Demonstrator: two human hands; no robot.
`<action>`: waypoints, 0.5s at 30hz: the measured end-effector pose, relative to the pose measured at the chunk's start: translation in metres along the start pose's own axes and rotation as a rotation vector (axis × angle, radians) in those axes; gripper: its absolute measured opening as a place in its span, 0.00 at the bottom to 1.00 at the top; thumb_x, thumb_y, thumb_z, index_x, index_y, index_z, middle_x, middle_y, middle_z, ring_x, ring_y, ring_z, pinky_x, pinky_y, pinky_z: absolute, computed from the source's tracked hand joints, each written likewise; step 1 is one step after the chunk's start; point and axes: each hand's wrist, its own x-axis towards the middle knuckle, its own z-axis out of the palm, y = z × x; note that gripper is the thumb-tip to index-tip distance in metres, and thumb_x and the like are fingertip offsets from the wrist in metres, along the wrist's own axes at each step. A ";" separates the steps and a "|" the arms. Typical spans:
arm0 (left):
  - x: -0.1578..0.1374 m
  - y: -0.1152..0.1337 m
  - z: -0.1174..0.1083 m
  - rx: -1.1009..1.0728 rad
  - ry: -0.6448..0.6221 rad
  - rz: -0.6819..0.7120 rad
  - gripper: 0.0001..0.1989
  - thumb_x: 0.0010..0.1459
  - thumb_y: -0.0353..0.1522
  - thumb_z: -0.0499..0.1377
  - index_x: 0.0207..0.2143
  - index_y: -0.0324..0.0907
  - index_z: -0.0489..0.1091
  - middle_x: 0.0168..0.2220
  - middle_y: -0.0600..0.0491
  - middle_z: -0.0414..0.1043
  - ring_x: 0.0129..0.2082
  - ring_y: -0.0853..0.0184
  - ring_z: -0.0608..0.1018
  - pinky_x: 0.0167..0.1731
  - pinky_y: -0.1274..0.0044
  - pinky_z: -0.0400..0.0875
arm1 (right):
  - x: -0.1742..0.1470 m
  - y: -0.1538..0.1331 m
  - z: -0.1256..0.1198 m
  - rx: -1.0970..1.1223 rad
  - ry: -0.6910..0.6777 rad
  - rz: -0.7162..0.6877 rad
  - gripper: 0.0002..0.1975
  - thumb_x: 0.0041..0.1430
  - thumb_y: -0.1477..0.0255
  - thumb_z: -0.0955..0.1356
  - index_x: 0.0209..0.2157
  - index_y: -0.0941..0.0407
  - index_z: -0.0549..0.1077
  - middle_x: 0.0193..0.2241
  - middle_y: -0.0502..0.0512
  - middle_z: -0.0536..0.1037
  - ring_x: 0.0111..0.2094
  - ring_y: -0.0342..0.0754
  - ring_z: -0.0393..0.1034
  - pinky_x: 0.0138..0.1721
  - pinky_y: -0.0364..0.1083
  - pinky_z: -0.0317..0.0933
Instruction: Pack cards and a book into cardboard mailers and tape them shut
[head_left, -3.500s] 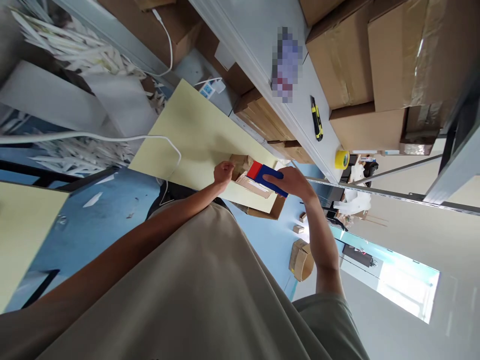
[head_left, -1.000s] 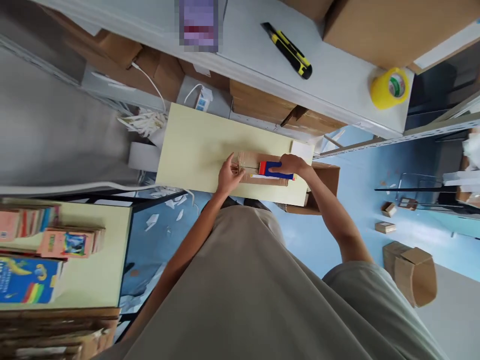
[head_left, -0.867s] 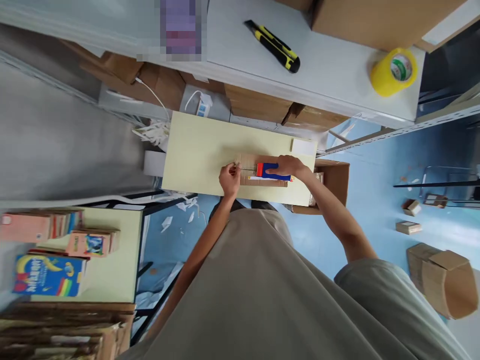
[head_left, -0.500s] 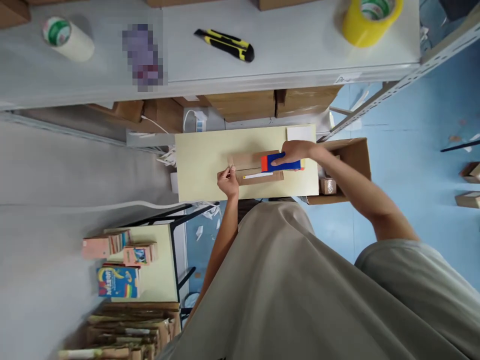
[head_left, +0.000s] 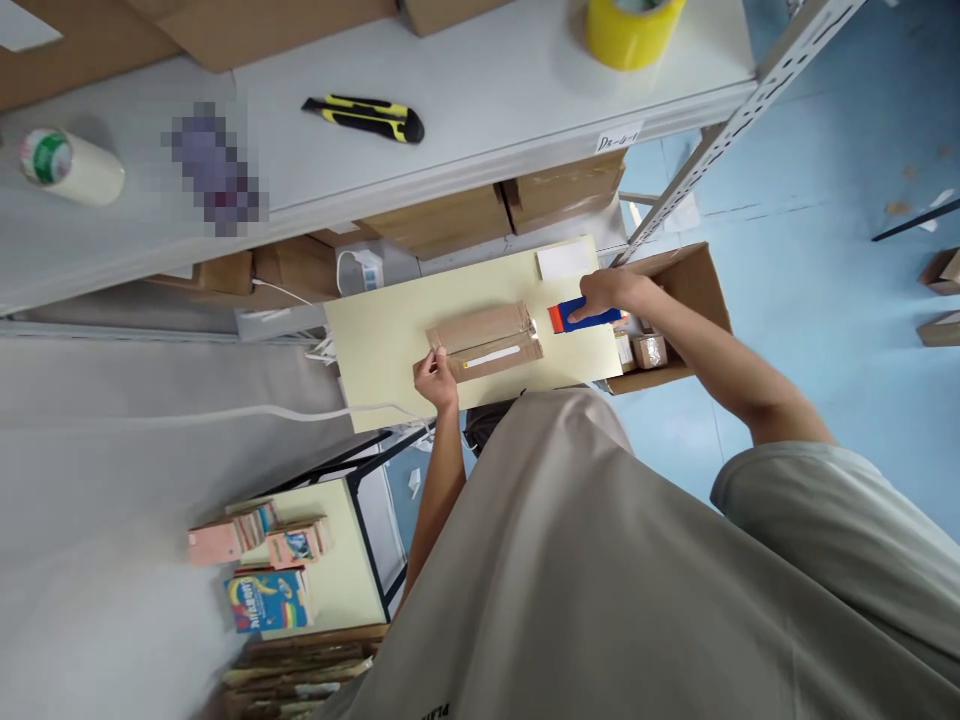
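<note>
On the yellow table, the left hand pinches one end of the flat brown box to keep it from sliding. Past its other end, the right hand grips a blue tape tool. Farther off, a knife lies on the shelf.

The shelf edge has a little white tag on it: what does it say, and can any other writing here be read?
Shelf tag: handwritten, roughly "D2-4-1", uncertain.
Colourful book: cover lettering too small to read.
Cardboard box under the left hand: white strip, no legible text.
Grey shirt: dark print at the bottom edge, cut off.
</note>
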 end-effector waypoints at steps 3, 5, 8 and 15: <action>-0.001 0.000 -0.001 0.012 0.005 0.013 0.16 0.72 0.39 0.64 0.50 0.39 0.87 0.47 0.42 0.83 0.46 0.59 0.86 0.52 0.70 0.81 | 0.001 -0.025 0.013 -0.008 0.047 0.047 0.38 0.68 0.44 0.76 0.60 0.64 0.83 0.53 0.78 0.87 0.56 0.69 0.84 0.54 0.56 0.74; -0.001 0.000 -0.001 0.023 0.006 0.012 0.16 0.72 0.39 0.64 0.50 0.39 0.87 0.46 0.43 0.82 0.45 0.59 0.86 0.52 0.70 0.81 | -0.001 -0.043 0.023 0.012 0.072 0.057 0.35 0.70 0.50 0.77 0.63 0.64 0.82 0.56 0.79 0.86 0.57 0.69 0.84 0.55 0.56 0.73; -0.001 0.000 -0.002 0.040 -0.002 0.004 0.17 0.71 0.40 0.63 0.50 0.41 0.87 0.44 0.45 0.81 0.45 0.58 0.85 0.54 0.68 0.81 | -0.004 -0.067 0.039 0.037 0.119 0.049 0.21 0.73 0.64 0.74 0.59 0.64 0.84 0.55 0.80 0.87 0.56 0.68 0.85 0.53 0.55 0.72; 0.000 0.000 -0.006 0.014 -0.040 -0.007 0.18 0.73 0.40 0.60 0.50 0.39 0.85 0.47 0.42 0.79 0.48 0.56 0.85 0.56 0.66 0.80 | -0.014 -0.089 0.080 0.192 0.165 0.152 0.16 0.79 0.71 0.68 0.56 0.66 0.84 0.51 0.82 0.87 0.54 0.66 0.87 0.51 0.55 0.71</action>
